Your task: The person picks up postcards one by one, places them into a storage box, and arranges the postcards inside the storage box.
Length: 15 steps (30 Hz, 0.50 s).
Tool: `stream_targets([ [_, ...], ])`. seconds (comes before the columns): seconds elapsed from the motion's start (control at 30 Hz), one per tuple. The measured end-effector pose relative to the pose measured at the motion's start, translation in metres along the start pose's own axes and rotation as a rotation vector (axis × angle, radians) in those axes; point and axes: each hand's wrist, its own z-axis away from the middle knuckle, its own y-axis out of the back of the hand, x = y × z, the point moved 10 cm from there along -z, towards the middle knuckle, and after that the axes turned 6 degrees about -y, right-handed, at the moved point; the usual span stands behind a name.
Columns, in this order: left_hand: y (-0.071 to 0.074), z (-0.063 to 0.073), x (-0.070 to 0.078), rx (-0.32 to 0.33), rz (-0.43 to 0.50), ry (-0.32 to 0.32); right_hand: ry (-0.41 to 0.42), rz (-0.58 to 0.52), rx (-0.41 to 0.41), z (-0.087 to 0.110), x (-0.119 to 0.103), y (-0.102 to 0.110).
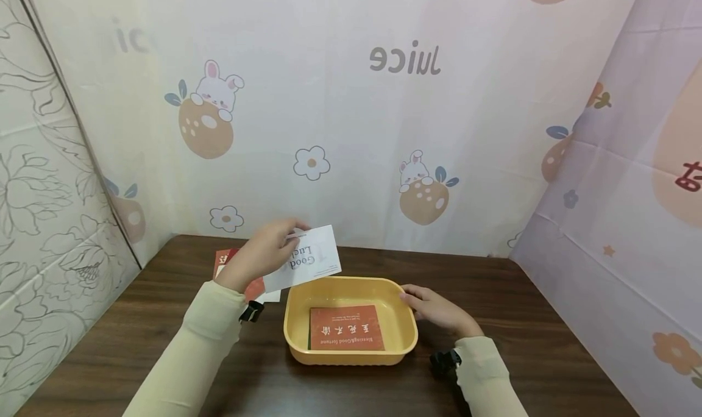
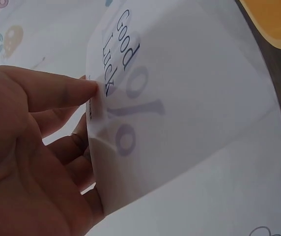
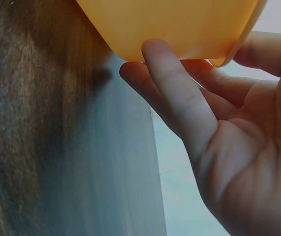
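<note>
My left hand [image 1: 269,252] pinches a white "Good Luck" card [image 1: 320,255] by its edge, between thumb and fingers. The card is tilted above the far left rim of a yellow plastic basin [image 1: 351,359]; the left wrist view shows its printed face [image 2: 189,98] up close. At the basin's right side, my right hand [image 1: 439,310] holds the wall, with the thumb over the rim and the fingers against the outside [image 3: 180,98]. A red card with white characters [image 1: 347,330] lies in the basin, a dark edge showing beneath it.
Left of the basin, more red and white cards [image 1: 255,290] lie on the dark wooden table [image 1: 252,368], partly hidden by my left forearm. A printed curtain [image 1: 351,112] hangs along the table's back edge, with others at both sides.
</note>
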Motion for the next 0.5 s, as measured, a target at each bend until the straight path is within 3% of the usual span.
stream_targets([
  [0.23, -0.011, -0.007, 0.007, -0.036, 0.016, -0.01, -0.009, 0.005, 0.009, 0.0, -0.001, 0.001],
  [0.5, -0.048, -0.014, 0.027, -0.141, 0.028, -0.074, -0.01, 0.012, 0.006, 0.0, -0.002, -0.001],
])
